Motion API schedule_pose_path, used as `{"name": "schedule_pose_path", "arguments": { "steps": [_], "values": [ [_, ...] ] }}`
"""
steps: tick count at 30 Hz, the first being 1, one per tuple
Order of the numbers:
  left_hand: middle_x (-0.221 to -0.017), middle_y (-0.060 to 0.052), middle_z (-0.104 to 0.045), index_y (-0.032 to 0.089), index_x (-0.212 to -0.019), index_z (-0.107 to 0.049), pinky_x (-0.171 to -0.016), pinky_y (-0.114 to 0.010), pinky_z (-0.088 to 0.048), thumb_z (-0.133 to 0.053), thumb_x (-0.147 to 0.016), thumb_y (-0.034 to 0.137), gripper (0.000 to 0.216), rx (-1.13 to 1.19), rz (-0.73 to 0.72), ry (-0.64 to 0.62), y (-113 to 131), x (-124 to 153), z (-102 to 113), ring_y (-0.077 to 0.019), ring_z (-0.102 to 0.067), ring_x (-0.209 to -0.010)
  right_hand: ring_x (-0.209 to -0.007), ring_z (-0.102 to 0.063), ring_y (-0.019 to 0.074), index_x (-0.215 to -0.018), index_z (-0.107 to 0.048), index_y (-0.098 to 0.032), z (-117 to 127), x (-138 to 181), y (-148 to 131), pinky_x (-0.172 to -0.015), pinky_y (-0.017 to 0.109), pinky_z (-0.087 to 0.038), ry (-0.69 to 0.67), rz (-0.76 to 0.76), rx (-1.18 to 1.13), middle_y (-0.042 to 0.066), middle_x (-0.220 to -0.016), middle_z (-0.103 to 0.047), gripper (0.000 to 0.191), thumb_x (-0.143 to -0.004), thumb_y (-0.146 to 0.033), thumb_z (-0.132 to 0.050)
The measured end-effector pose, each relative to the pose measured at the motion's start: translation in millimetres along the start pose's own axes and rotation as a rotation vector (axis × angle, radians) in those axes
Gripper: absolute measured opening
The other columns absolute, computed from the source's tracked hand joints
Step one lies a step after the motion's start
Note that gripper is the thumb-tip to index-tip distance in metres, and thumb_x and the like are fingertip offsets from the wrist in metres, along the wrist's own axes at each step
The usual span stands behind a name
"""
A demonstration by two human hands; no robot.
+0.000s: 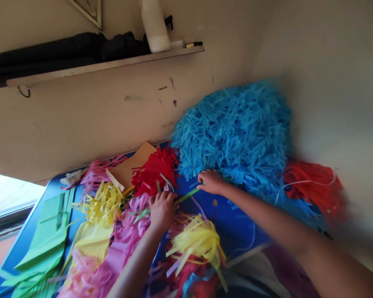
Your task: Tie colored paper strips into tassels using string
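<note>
My left hand (pixel 162 209) and my right hand (pixel 211 182) pinch the two ends of a thin green paper strip (pixel 188 194) stretched between them over the blue table (pixel 230 219). Both hands are closed on it. A red fringe bundle (pixel 155 169) lies just beyond my left hand. A large heap of blue shredded paper (pixel 236 132) fills the corner behind my right hand. Yellow fringe (pixel 199 240) lies near my forearms.
Pink fringe (pixel 124 236), more yellow fringe (pixel 102 203) and green sheets (pixel 46 236) cover the left of the table. A brown card (pixel 133 163) lies by the wall. Red-orange fringe (pixel 313 186) sits at right. A wall shelf (pixel 105 64) holds dark items and a white bottle (pixel 155 25).
</note>
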State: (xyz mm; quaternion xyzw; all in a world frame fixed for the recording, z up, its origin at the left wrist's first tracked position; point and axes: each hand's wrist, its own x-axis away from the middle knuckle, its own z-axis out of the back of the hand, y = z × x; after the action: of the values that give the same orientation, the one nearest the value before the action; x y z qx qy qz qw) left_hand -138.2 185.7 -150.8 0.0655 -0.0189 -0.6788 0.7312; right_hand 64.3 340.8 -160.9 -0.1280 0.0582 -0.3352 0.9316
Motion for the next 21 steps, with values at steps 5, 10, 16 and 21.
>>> {"name": "schedule_pose_path", "arguments": {
  "steps": [5, 10, 16, 21],
  "values": [
    [-0.102, -0.003, -0.072, 0.035, -0.099, -0.073, -0.103, -0.051, -0.028, -0.054, -0.090, 0.021, 0.025, -0.027, -0.223, 0.020, 5, 1, 6, -0.0283, -0.057, -0.106, -0.111, -0.049, 0.0243, -0.091, -0.073, -0.026, 5, 2, -11, -0.098, 0.045, -0.024, 0.032, 0.382, 0.090, 0.004, -0.106, -0.070, 0.011, -0.090, -0.029, -0.062],
    [-0.091, -0.005, -0.072, 0.027, -0.089, -0.073, -0.104, -0.052, -0.028, -0.055, -0.086, 0.017, 0.021, -0.046, -0.280, 0.068, 7, -7, 4, -0.0278, -0.058, -0.101, -0.099, -0.050, 0.0233, -0.082, -0.071, -0.017, -3, -6, -25, -0.096, 0.045, -0.027, 0.056, 0.556, 0.199, 0.009, -0.089, -0.070, 0.023, -0.094, -0.017, -0.051],
    [-0.089, -0.007, -0.072, 0.022, -0.087, -0.072, -0.101, -0.053, -0.031, -0.057, -0.087, 0.028, 0.016, -0.035, -0.249, 0.147, 11, -16, -2, -0.0276, -0.058, -0.098, -0.093, -0.052, 0.0234, -0.082, -0.071, -0.014, -5, -18, -28, -0.091, 0.043, -0.030, 0.057, 0.511, 0.212, 0.010, -0.086, -0.069, 0.018, -0.089, -0.019, -0.055],
    [-0.084, -0.006, -0.072, 0.023, -0.083, -0.071, -0.099, -0.053, -0.031, -0.053, -0.089, 0.022, 0.020, -0.029, -0.223, 0.192, 9, -17, -6, -0.0265, -0.059, -0.094, -0.098, -0.052, 0.0250, -0.086, -0.071, -0.018, -2, -15, -32, -0.089, 0.044, -0.030, 0.085, 0.412, 0.180, 0.009, -0.094, -0.069, 0.013, -0.086, -0.027, -0.062]
  ]
}}
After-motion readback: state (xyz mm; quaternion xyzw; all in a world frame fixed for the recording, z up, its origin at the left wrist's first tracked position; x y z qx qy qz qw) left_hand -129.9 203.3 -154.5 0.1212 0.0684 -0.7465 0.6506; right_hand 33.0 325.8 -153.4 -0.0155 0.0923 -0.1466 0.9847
